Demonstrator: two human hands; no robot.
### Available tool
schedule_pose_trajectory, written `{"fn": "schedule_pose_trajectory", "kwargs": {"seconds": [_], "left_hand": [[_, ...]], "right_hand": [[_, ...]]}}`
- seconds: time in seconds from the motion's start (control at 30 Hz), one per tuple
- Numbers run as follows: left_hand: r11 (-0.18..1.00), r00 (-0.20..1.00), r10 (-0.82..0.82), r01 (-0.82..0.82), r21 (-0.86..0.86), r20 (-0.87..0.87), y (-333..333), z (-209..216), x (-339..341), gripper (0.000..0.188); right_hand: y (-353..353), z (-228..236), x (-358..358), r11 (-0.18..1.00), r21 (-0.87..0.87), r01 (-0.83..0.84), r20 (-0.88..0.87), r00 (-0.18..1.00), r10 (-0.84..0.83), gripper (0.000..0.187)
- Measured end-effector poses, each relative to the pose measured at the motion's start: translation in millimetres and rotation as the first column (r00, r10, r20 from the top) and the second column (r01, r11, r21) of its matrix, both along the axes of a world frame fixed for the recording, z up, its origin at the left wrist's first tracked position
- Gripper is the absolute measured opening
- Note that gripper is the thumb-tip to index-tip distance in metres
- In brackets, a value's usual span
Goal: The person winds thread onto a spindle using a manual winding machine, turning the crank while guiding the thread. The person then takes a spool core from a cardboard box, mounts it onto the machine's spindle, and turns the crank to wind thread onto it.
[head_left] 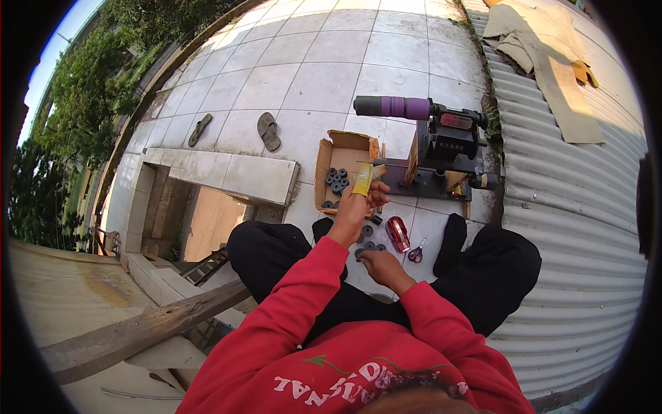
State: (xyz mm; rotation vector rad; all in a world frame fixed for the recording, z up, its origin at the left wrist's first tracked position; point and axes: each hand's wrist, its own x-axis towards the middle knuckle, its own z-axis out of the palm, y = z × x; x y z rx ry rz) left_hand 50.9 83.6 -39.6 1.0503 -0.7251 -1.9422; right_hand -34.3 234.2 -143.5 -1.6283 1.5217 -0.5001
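My left hand (355,210) is raised by the cardboard box (322,155), its fingers closed on a yellow piece with printing (362,179). Whether that piece is a strip or a tube is too small to tell. Lower down, between my legs, my right hand (387,269) pinches a dark grey ring (361,254) close to the tiles. Several similar rings (369,234) lie beside its fingers. Inside the box sit more dark grey rings with centre holes (336,181). Just right of these loose rings lies a red tape dispenser (397,234), with small scissors (417,251) next to it.
A hand-cranked winding machine (448,141) with a purple roll (403,107) stands beyond the box. Sandals (268,132) lie on the tiled floor (276,76). Left is a walled opening (227,172) and a wooden beam (145,334); right, corrugated roofing (552,228) bearing tan cloth (552,69).
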Motion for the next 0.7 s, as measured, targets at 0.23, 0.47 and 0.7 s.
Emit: {"fn": "schedule_pose_trajectory", "kwargs": {"seconds": [0.23, 0.47, 0.7], "left_hand": [[0.998, 0.939, 0.044, -0.027, -0.055, 0.341, 38, -11, 6, 0.021], [0.94, 0.706, -0.278, 0.339, 0.033, 0.652, 93, -93, 20, 0.03], [0.982, 0.739, -0.022, 0.144, -0.125, 0.673, 51, -107, 27, 0.046]], "right_hand": [[-33, -4, -57, 0.984, 0.148, 0.104, -0.374, 0.927, -0.042, 0.034], [-121, 122, -69, 0.801, 0.28, 0.529, 0.769, 0.377, -0.517, 0.038], [-69, 113, -35, 0.867, -0.097, 0.489, 0.426, 0.807, -0.408, 0.031]]}}
